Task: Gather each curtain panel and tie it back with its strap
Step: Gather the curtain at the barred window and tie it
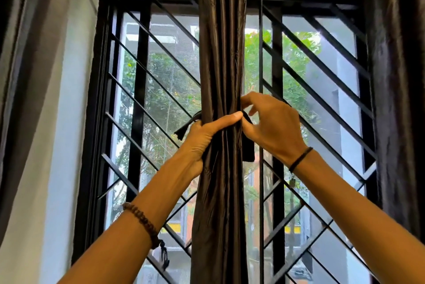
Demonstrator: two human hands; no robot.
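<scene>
Behind the curtain panel point(220, 54) stands a window grille point(161, 90) of black metal bars, some straight and some diagonal, with green trees and buildings seen through it. A grey curtain point(20, 54) hangs at 9 o'clock beside a white wall point(66, 122), and a dark curtain point(395, 77) hangs at 3 o'clock. The panel, in the middle, is shiny brown cloth gathered into long narrow folds. The left hand point(202, 139) grips it from 9 o'clock, thumb laid across the front. The right hand point(271, 127) pinches the black strap point(248, 152) at the panel's 3 o'clock edge. One flat end hangs down there and the frayed end sticks out at 9 o'clock. There is open room on both sides of the panel, up to the side curtains.
</scene>
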